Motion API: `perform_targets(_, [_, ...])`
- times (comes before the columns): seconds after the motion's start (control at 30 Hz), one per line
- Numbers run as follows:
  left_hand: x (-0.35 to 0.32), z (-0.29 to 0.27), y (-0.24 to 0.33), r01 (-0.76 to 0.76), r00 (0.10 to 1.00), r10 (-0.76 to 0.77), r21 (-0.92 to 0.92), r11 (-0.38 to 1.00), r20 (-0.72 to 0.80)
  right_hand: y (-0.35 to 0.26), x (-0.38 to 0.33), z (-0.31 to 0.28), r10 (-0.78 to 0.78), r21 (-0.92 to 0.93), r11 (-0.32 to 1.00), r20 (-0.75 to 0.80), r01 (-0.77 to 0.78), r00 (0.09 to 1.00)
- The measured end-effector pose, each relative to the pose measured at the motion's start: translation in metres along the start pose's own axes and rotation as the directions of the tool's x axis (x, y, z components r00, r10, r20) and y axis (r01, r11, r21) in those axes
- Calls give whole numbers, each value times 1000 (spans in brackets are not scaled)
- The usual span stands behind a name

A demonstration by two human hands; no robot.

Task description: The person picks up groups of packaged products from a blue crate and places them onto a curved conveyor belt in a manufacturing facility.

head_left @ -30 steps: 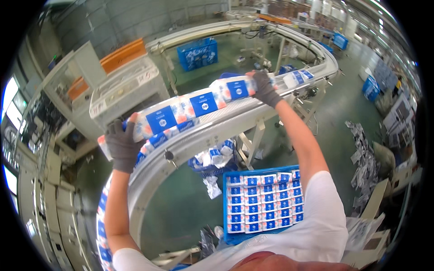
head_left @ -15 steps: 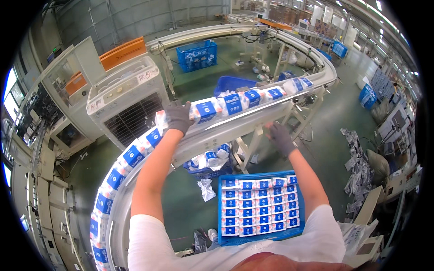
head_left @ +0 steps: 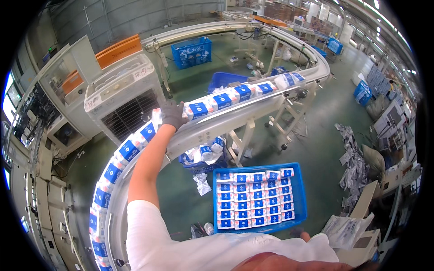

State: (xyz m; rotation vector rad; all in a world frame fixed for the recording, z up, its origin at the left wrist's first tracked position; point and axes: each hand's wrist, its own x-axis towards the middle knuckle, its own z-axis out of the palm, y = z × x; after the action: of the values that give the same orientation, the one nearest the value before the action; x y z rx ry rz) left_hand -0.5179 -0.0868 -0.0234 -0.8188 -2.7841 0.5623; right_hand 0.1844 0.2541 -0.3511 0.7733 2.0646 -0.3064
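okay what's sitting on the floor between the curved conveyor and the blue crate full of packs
In the head view, a small blue basket heaped with loose packs, and crumpled wrappers beside it on the floor.

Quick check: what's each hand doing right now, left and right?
Left hand: gloved, resting on a white and blue pack on the curved conveyor; whether it grips cannot be told.
Right hand: not in view.

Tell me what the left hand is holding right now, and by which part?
The gloved left hand rests on top of a white-and-blue packet on the curved conveyor; whether it actually grips it cannot be told. The right hand is out of view.
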Motion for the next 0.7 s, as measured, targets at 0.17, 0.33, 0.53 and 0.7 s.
perform_targets(0.17, [2,-3,5,32,999,-31,-22,999,26,-7,-12,18,38,339,940,0,-36,999])
perform_targets(0.33, [-5,2,3,111,991,-110,17,994,-70,-30,-18,2,-3,486,871,-153,77,988])
perform_targets(0.53, [-4,29,7,48,990,-53,-38,998,-128,-42,-39,4,-29,517,847,-184,121,983])
perform_targets(0.7, [-10,24,1,104,986,-110,-50,993,-123,-54,-44,9,-52,510,850,-166,131,985])
